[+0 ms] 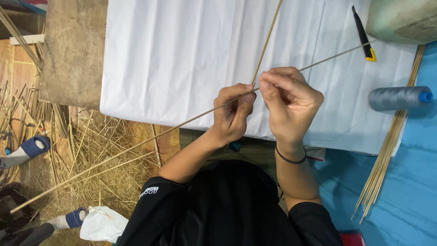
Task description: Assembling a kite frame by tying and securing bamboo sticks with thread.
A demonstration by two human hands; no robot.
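Left hand [232, 114] and right hand [287, 102] both pinched shut at the crossing of two thin bamboo sticks [150, 139], held above the white sheet [173, 59] on the worktop. Probably early in binding: no thread visible at the joint, grey thread spool [398, 98] and utility knife [363, 34] untouched, spare stick bundle [387, 150] waiting alongside.

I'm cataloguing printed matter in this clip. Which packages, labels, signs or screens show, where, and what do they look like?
No signs or screens.
Sleeve logo: small white print on the black left sleeve, bottom centre.
White bag: crumpled, on the straw at lower left; no print visible.
Thread spool: grey cone with a blue cap, lying on its side at right; no label visible.
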